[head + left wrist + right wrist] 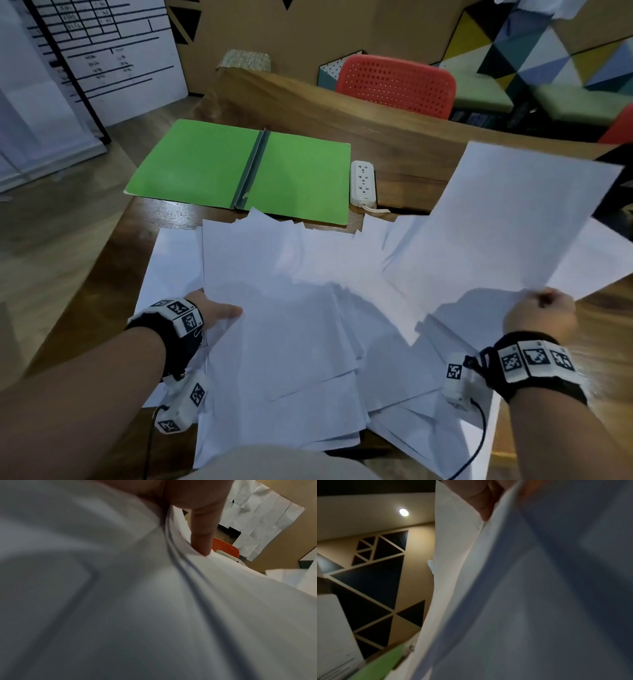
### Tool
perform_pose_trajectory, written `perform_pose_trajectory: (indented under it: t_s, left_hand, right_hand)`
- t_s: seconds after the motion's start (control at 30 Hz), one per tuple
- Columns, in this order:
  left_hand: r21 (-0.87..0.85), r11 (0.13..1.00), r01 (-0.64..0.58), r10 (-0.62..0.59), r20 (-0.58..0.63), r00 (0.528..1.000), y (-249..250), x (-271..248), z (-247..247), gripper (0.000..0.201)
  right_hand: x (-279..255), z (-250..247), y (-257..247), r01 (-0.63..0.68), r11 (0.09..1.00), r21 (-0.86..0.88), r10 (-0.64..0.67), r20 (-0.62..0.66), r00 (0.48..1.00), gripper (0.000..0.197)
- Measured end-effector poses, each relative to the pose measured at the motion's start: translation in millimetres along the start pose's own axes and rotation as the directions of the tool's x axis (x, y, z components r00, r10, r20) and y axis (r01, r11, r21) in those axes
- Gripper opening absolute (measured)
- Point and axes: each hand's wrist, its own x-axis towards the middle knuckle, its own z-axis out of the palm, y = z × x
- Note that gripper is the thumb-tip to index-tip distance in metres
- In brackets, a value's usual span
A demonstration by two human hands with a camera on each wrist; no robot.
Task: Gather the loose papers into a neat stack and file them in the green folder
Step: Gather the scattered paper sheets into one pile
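Several loose white papers (pixel 301 308) lie spread and overlapping across the near part of the wooden table (pixel 404 144). The green folder (pixel 239 171) lies open flat beyond them, at the table's far left. My left hand (pixel 219 313) holds the left edge of a bundle of sheets (pixel 154 601), thumb on top, fingers hidden beneath. My right hand (pixel 541 313) pinches a single sheet (pixel 507 222) by its near corner and holds it raised and tilted above the pile on the right; that sheet (pixel 522 601) fills the right wrist view.
A white power strip (pixel 363 183) lies just right of the folder with its cord running toward the papers. A red perforated chair (pixel 397 85) stands behind the table. A whiteboard (pixel 102 51) leans at the far left. The table's left edge drops to the floor.
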Motion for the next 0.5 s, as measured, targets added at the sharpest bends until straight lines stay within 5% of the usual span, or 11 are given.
perform_pose_trajectory:
  t_s: [0.23,0.4,0.5]
  left_hand:
    - [-0.026,0.999,-0.022,0.023,0.023,0.999,-3.6,4.5,-2.3,0.071]
    - [-0.074,0.997,-0.021,0.021,-0.005,1.000,-2.4,3.1,0.7,0.066]
    - [-0.067,0.997,-0.024,0.025,0.011,1.000,-0.9,2.8,-1.7,0.072]
  right_hand:
    - [11.0,0.0,-60.5,0.253,0.926,0.280,-0.244,-0.067,0.967,0.021]
    - [2.0,-1.4,-120.8,0.378,0.877,0.298,-0.423,0.101,0.901,0.013]
    - [-15.0,8.5,-155.5,0.447,0.821,0.356,-0.480,0.005,0.877,0.014]
